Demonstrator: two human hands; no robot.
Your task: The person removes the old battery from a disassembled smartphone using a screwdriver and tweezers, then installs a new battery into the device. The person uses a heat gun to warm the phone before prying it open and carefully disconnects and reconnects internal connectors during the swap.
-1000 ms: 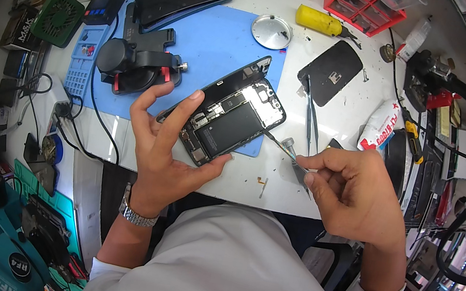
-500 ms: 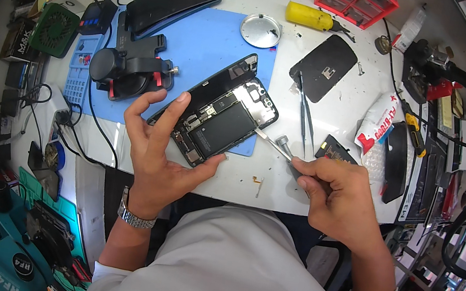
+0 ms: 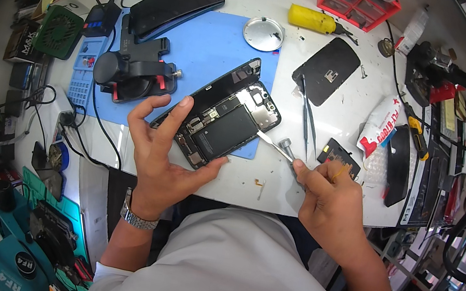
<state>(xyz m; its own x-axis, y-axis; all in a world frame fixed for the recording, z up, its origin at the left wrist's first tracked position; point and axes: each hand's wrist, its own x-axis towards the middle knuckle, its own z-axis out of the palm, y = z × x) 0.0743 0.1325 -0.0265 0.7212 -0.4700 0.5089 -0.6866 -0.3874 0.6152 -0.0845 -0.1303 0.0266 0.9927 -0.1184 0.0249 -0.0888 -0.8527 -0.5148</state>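
An opened smartphone (image 3: 256,111) lies tilted under my left hand, its black battery (image 3: 226,131) and inner boards exposed. Its dark screen panel (image 3: 220,90) is raised along the far left side. My left hand (image 3: 166,156) grips the phone, thumb on the near edge and fingers at the screen side. In my right hand (image 3: 334,202) is a thin metal pry tool (image 3: 275,145), pinched between thumb and fingers. The flat tip touches the phone's right edge beside the battery.
Tweezers (image 3: 308,121) and a small bolt-like metal piece (image 3: 286,144) lie right of the phone. Beyond are a black back panel (image 3: 326,72), a round metal dish (image 3: 264,33) and a yellow bottle (image 3: 311,19). A black clamp holder (image 3: 137,71) stands on the blue mat (image 3: 214,34).
My right hand has turned about the pry tool, with its fingers more curled. The tip stays at the phone's edge. The whole view has shifted slightly.
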